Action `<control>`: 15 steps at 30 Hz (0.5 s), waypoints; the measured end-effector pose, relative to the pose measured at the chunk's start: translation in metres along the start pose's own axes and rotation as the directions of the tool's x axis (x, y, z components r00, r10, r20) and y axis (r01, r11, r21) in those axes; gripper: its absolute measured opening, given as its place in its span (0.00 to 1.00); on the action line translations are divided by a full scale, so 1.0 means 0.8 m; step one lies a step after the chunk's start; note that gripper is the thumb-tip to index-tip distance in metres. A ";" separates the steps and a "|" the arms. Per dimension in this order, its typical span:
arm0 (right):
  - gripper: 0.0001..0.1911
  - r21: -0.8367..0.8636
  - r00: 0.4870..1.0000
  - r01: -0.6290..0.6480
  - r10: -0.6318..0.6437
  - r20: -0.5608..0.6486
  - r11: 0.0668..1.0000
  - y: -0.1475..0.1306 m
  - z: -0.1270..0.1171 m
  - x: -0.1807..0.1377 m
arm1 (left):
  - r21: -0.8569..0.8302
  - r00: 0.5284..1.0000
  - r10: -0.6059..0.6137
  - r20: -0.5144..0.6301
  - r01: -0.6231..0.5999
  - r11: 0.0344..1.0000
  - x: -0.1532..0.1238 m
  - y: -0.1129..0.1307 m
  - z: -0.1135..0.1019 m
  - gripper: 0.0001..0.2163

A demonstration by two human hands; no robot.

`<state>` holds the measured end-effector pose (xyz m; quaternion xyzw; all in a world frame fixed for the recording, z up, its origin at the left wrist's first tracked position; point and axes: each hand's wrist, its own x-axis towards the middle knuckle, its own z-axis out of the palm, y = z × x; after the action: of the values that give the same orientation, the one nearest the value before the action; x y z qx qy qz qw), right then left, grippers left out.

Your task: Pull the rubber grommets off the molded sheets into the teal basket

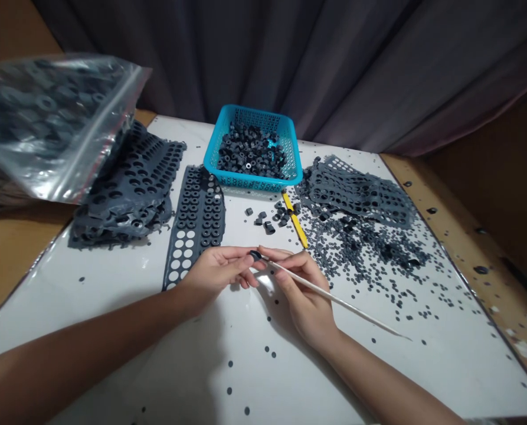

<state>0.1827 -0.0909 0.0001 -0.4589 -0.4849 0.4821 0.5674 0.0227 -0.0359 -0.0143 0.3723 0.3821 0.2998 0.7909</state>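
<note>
Between thumb and fingers, my left hand point(216, 270) pinches a small black rubber bushing point(255, 255). My right hand point(305, 292) grips a thin white stick point(347, 305), whose near end tapers toward the lower right. The stick's far tip meets the bushing; whether it is inside the hole is hidden by the fingers. Just beyond my left hand lies a dark rubber sheet point(196, 206) with rows of ringed bushings in it and several round holes showing the white table. Loose bushings point(269, 227) are scattered past my hands, near a yellow tool point(295, 221).
A blue basket point(253, 180) of black bushings stands at the back. Perforated rubber sheets are stacked point(130, 183) at left, beside a zip bag point(59, 124) of bushings. At right lie more punched sheets point(360, 192) and many tiny black discs point(356, 254) on the white table point(263, 378).
</note>
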 end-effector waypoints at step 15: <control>0.03 -0.075 0.991 0.135 -0.134 0.020 0.988 0.007 0.003 -0.002 | 0.004 1.000 -0.018 0.014 0.018 1.000 0.000 -0.002 -0.002 0.16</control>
<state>0.1800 -0.0919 -0.0051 -0.4428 -0.5370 0.4271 0.5772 0.0217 -0.0361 -0.0165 0.3725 0.3806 0.2894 0.7954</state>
